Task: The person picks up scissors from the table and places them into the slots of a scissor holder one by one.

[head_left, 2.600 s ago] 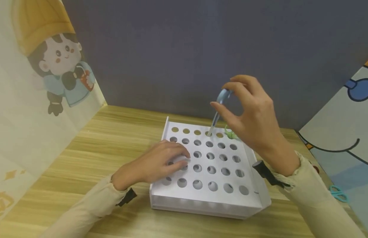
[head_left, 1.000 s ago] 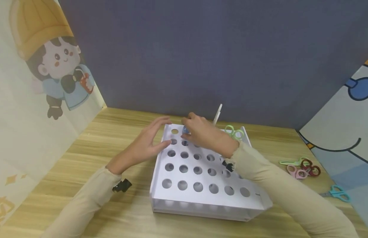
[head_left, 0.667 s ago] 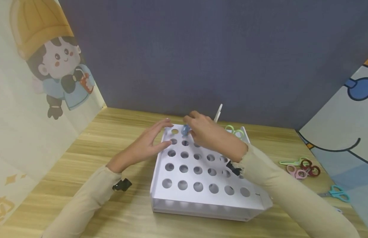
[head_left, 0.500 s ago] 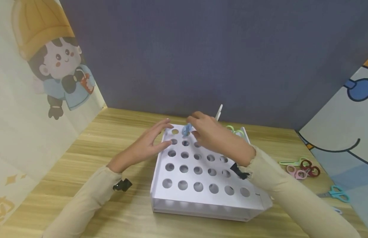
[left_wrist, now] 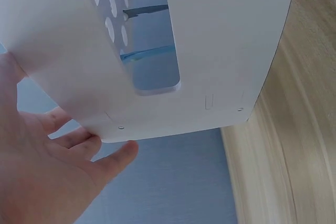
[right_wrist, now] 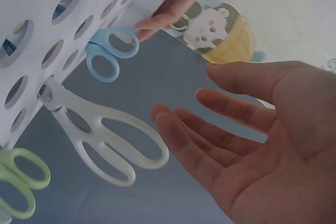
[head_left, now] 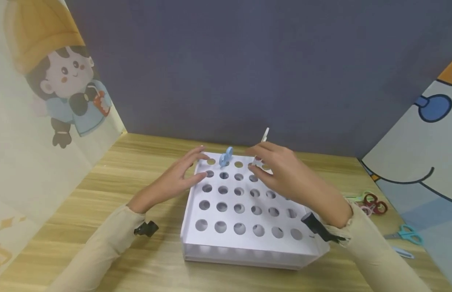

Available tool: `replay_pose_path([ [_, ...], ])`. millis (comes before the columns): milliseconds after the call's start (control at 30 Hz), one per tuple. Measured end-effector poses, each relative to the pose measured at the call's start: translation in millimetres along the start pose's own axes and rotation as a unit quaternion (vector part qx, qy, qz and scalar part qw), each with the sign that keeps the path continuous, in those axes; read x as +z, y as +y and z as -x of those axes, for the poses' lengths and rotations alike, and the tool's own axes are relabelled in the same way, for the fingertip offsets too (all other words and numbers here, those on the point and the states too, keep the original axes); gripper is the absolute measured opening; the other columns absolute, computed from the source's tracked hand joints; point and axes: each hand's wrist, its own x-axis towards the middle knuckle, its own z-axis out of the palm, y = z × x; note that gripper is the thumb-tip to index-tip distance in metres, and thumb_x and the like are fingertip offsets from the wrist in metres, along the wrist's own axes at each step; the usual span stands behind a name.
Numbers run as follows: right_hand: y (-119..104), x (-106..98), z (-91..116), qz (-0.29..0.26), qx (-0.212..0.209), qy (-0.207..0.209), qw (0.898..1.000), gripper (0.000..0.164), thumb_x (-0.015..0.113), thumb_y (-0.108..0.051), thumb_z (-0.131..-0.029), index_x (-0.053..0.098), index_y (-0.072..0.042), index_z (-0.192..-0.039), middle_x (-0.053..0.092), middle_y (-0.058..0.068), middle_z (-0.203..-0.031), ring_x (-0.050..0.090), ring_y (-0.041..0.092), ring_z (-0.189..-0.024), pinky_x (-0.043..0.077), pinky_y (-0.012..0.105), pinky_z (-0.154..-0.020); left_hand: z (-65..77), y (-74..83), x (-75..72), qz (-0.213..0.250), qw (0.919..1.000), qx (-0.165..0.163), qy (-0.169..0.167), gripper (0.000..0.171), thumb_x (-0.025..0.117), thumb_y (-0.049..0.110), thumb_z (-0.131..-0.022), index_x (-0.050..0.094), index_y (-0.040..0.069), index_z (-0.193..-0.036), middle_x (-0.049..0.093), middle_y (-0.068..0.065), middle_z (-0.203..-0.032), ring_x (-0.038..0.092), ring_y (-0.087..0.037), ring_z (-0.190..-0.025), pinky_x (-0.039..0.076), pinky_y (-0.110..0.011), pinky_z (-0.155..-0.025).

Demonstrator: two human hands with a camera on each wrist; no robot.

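Observation:
A white box (head_left: 248,227) with rows of round holes in its top sits on the wooden table. Blue-handled scissors (head_left: 226,156) stand in a back-row hole, free of both hands. My left hand (head_left: 191,170) rests with straight fingers on the box's back left corner. My right hand (head_left: 262,164) hovers over the back right holes, fingers relaxed and empty. White scissors (head_left: 264,135) stand just behind it. In the right wrist view my open right hand (right_wrist: 210,114) is beside the white scissors (right_wrist: 105,140), with the blue handles (right_wrist: 110,56) and green handles (right_wrist: 21,182) either side.
Several loose scissors lie on the table at the right: a green, red and pink cluster (head_left: 368,200) and a teal pair (head_left: 406,234). Cartoon panels stand at both sides and a grey-blue wall (head_left: 226,73) behind the box.
My right hand has let go of the blue scissors, left standing in the back row, and moved right, opening. My left hand stays at the box's corner.

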Motion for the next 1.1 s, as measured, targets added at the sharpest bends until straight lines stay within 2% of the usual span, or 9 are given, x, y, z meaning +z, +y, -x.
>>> replay_pose_path([
  [133, 0, -7, 14, -0.001, 0.013, 0.012, 1.0, 0.029, 0.07, -0.009, -0.091, 0.066, -0.006, -0.12, 0.068, 0.008, -0.112, 0.068, 0.022, -0.093, 0.058, 0.039, -0.076, 0.8, -0.9, -0.3, 0.003, 1.0, 0.004, 0.002, 0.044, 0.062, 0.029, -0.097, 0.053, 0.011, -0.136, 0.025, -0.004, -0.163, 0.023, -0.03, -0.149, 0.026, -0.065, -0.113],
  [433, 5, -29, 43, -0.054, 0.036, 0.037, 0.997, 0.03, 0.074, -0.009, -0.089, 0.069, -0.009, -0.118, 0.071, 0.002, -0.114, 0.07, 0.014, -0.091, 0.059, 0.03, -0.078, 0.3, 0.4, 0.6, 0.015, 0.9999, 0.004, 0.005, 0.051, 0.062, 0.027, -0.097, 0.046, 0.009, -0.142, 0.025, -0.005, -0.163, 0.023, -0.03, -0.149, 0.032, -0.056, -0.114],
  [667, 17, -39, 67, -0.067, 0.076, 0.065, 0.993, 0.035, 0.074, -0.004, -0.088, 0.067, -0.01, -0.122, 0.072, -0.001, -0.112, 0.07, 0.009, -0.09, 0.056, 0.02, -0.082, -1.1, 2.4, 2.0, 0.02, 0.9998, 0.001, 0.0, 0.049, 0.062, 0.027, -0.097, 0.047, 0.01, -0.141, 0.023, -0.005, -0.163, 0.021, -0.03, -0.149, 0.028, -0.06, -0.114],
  [800, 29, -37, 80, -0.053, 0.097, 0.079, 0.991, 0.038, 0.074, -0.004, -0.088, 0.064, -0.009, -0.125, 0.072, 0.002, -0.11, 0.07, 0.014, -0.092, 0.053, 0.014, -0.082, -1.5, 1.6, 2.4, 0.019, 0.9998, 0.001, -0.003, 0.047, 0.062, 0.027, -0.097, 0.049, 0.01, -0.139, 0.022, -0.005, -0.164, 0.02, -0.031, -0.149, 0.026, -0.063, -0.113],
  [933, 48, -32, 93, -0.009, 0.118, 0.1, 0.988, 0.043, 0.074, -0.004, -0.088, 0.06, -0.008, -0.129, 0.072, 0.006, -0.103, 0.07, 0.023, -0.09, 0.049, 0.008, -0.081, -1.2, 0.6, 2.5, 0.024, 0.9997, 0.001, -0.009, 0.045, 0.063, 0.028, -0.097, 0.051, 0.013, -0.138, 0.021, -0.004, -0.164, 0.019, -0.032, -0.15, 0.023, -0.067, -0.112],
  [1000, 60, -31, 100, 0.011, 0.137, 0.097, 0.986, 0.046, 0.072, -0.006, -0.09, 0.056, -0.007, -0.133, 0.071, 0.011, -0.104, 0.07, 0.029, -0.09, 0.053, 0.018, -0.081, -0.7, -0.2, 2.4, 0.027, 0.9995, -0.002, -0.013, 0.044, 0.063, 0.028, -0.097, 0.052, 0.016, -0.137, 0.02, -0.003, -0.164, 0.019, -0.032, -0.15, 0.022, -0.067, -0.113],
  [1100, 80, -32, 109, 0.028, 0.177, 0.076, 0.981, 0.047, 0.069, -0.013, -0.094, 0.051, -0.003, -0.137, 0.069, 0.022, -0.108, 0.069, 0.04, -0.09, 0.057, 0.045, -0.078, 0.0, -1.4, 0.8, 0.028, 0.9994, -0.009, -0.019, 0.043, 0.063, 0.03, -0.097, 0.052, 0.019, -0.137, 0.019, 0.001, -0.164, 0.019, -0.03, -0.15, 0.022, -0.066, -0.113],
])
